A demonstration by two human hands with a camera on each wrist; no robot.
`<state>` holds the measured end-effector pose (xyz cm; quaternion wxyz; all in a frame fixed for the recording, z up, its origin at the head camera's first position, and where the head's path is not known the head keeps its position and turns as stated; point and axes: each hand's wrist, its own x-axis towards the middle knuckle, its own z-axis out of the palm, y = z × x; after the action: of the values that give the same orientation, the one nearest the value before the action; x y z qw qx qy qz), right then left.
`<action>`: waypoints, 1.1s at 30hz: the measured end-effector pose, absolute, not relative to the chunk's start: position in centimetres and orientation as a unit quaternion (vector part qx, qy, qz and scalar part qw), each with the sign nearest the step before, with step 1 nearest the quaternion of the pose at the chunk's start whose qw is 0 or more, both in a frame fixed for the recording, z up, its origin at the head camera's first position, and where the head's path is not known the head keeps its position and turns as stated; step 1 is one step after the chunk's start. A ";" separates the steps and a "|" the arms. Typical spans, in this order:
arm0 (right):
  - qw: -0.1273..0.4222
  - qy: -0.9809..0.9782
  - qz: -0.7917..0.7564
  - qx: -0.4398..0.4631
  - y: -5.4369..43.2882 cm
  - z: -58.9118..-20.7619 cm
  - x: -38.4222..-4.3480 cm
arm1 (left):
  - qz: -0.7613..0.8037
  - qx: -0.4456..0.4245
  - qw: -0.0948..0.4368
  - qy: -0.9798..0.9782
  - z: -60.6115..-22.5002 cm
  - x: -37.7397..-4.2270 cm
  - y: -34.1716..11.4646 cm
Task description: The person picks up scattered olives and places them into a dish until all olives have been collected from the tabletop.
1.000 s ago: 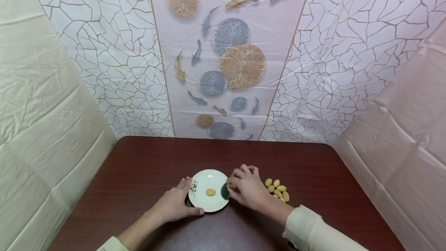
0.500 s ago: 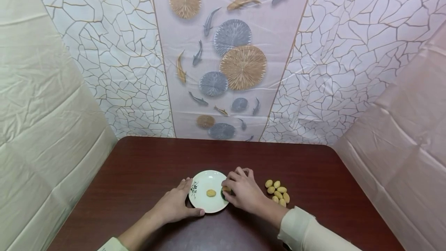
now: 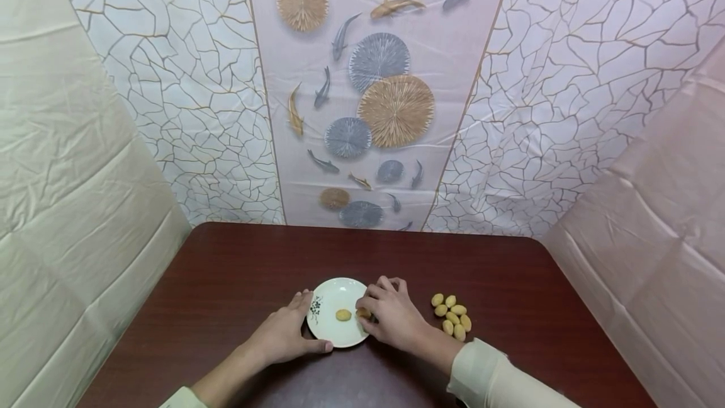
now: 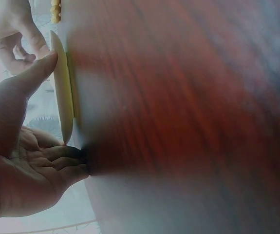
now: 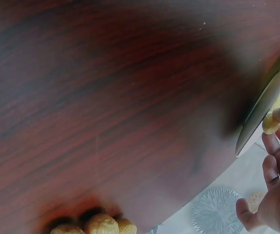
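A white plate (image 3: pixel 338 294) with a dark floral print on its left side lies on the table. My left hand (image 3: pixel 283 329) holds it at the left, thumb along the near rim and fingers at the far-left rim. In the left wrist view the plate (image 4: pixel 62 97) shows edge-on between thumb and fingers. One yellow oval, date-like fruit (image 3: pixel 343 315) rests mid-plate. My right hand (image 3: pixel 393 317) pinches a second fruit (image 3: pixel 362 313) over the plate's right side. In the right wrist view that wrinkled golden fruit (image 5: pixel 270 124) sits between thumb and fingertips, close to the plate's rim.
Several more yellow fruits (image 3: pixel 451 315) lie in a loose cluster on the dark red-brown table (image 3: pixel 238 263), right of the right hand. Behind the table hangs a patterned cloth (image 3: pixel 391 162), with plain cloth walls at both sides.
My right hand has moved slightly left over the plate with the pinched fruit, uncovering more of the cluster. The dark green patch by the right rim no longer shows. The left hand stays put.
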<state>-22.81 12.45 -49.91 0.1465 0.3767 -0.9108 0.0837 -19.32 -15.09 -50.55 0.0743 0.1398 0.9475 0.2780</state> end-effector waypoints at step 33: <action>0.153 -0.885 0.055 0.437 8.7 -50.5 -21.4 | 0.272 0.141 0.075 0.949 -50.5 -19.3 -15.1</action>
<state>-21.44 8.66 -50.46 0.1527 0.4372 -0.8846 0.0548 -19.29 -15.09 -50.55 0.0746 0.1409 0.9489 0.2724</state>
